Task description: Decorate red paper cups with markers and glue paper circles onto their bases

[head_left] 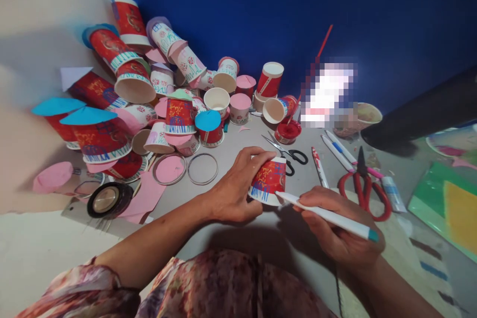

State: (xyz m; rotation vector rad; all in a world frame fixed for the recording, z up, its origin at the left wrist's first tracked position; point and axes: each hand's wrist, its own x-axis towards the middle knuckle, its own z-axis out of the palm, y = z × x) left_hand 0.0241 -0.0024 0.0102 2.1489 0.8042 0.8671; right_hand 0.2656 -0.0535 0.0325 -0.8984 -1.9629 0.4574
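Observation:
My left hand (234, 189) grips a red paper cup (269, 179) lying on its side, with blue strokes drawn along its white rim. A white marker with a teal end (328, 215) is held in my right hand (335, 223), and its tip touches the cup's rim. Both hands sit low in the middle of the grey work surface (238, 159).
A big pile of decorated red and white cups (149, 89) fills the left and back. Pink paper discs (169, 169), cut rings (202, 168), a tape roll (106, 199), black scissors (288, 151), red scissors (363, 186), pens (337, 149), a red paint cup (287, 131) and coloured sheets (447, 203) lie around.

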